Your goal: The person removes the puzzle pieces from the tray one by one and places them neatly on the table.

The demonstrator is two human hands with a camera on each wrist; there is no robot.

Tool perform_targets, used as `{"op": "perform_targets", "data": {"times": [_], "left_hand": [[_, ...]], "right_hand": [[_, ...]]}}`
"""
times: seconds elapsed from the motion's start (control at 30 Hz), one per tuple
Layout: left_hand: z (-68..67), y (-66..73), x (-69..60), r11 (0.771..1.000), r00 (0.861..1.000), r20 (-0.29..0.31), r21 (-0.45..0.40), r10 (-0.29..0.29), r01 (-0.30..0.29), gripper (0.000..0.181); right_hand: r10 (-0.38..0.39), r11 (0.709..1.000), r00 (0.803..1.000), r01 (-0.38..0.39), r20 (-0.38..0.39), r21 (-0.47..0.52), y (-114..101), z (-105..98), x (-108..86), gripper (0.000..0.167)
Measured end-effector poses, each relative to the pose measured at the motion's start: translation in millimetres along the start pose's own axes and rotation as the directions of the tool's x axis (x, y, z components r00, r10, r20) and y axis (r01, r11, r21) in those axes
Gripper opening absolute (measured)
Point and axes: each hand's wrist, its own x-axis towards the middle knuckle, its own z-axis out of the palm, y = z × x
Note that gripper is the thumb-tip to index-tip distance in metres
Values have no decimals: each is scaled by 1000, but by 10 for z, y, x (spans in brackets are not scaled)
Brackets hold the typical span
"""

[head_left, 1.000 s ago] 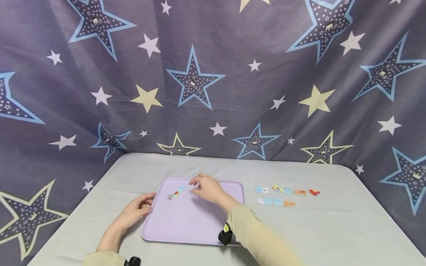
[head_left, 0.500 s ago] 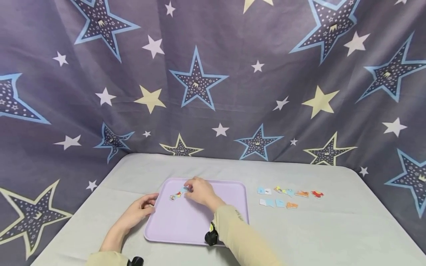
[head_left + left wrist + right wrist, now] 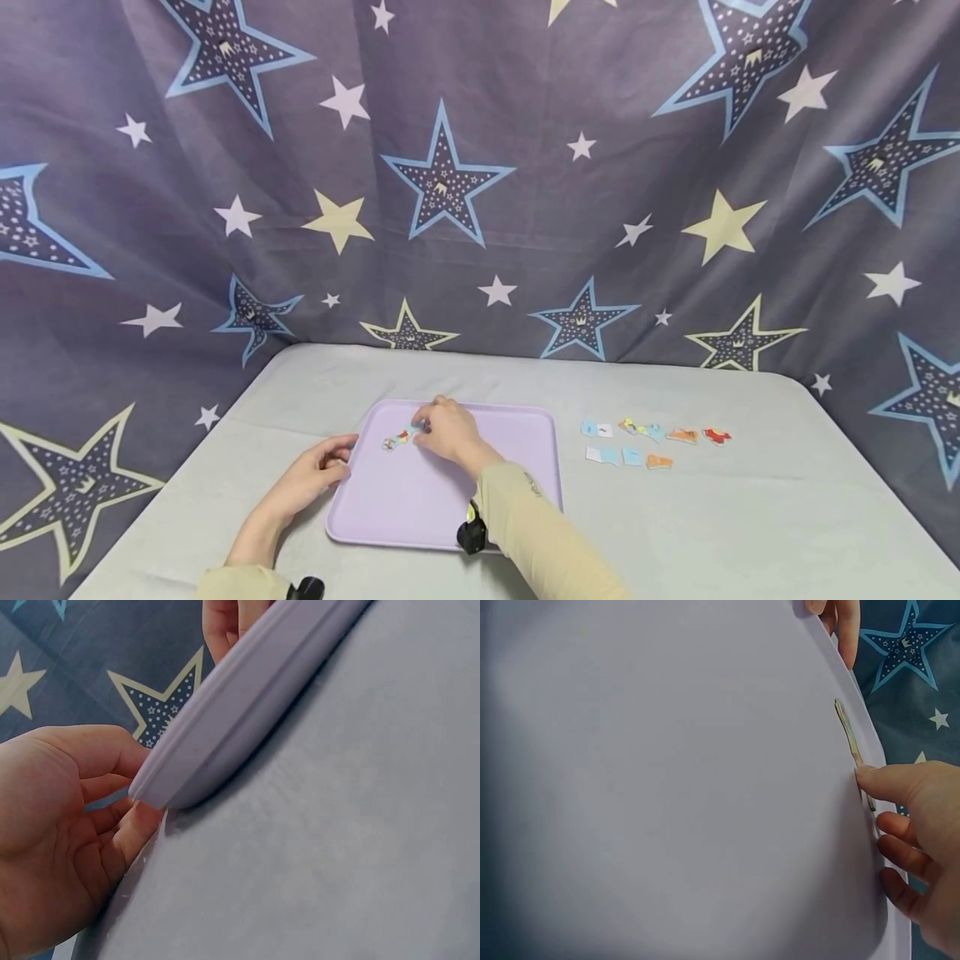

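On the lilac tray (image 3: 442, 500), a short joined row of puzzle pieces (image 3: 397, 440) lies near the upper left, with light blue, red and multicoloured print. My right hand (image 3: 450, 429) pinches a light blue puzzle piece at the row's right end. In the right wrist view, the thumb (image 3: 877, 780) lies on the thin row and the other fingers curl beside it, so most of the held piece is hidden. My left hand (image 3: 303, 479) holds the tray's left edge. In the left wrist view, its fingers (image 3: 124, 832) bend against the rim.
Several loose puzzle pieces lie right of the tray in two rough rows, among them an orange piece (image 3: 660, 462), a red piece (image 3: 717, 437) and a light blue piece (image 3: 632, 457). A pale cloth covers the table (image 3: 712, 533). Behind it hangs a star-patterned curtain (image 3: 525, 208).
My right hand has moved left and down onto the right end of the puzzle row, and is almost still over the last half second. The left hand stays at the tray's edge.
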Motion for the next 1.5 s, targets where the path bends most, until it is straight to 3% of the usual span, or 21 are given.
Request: {"op": "perform_targets", "data": {"times": [0.2, 0.43, 0.77, 1.07, 1.5], "left_hand": [[1, -1, 12, 1000, 1000, -2, 6, -5, 5, 53], [0, -7, 7, 1000, 1000, 1, 5, -5, 5, 53], [28, 7, 14, 1000, 1000, 5, 7, -7, 7, 53], [3, 16, 14, 999, 1000, -5, 41, 5, -5, 54], [-11, -5, 10, 999, 1000, 1, 40, 11, -11, 54]], "right_hand": [[11, 999, 1000, -11, -3, -37, 14, 27, 29, 28], [21, 1000, 1000, -21, -4, -11, 12, 24, 33, 22], [12, 1000, 997, -11, -74, 23, 61, 60, -10, 14], [17, 998, 997, -11, -82, 69, 150, -27, -62, 10], [-10, 999, 998, 14, -67, 52, 298, -152, -202, 17]]}}
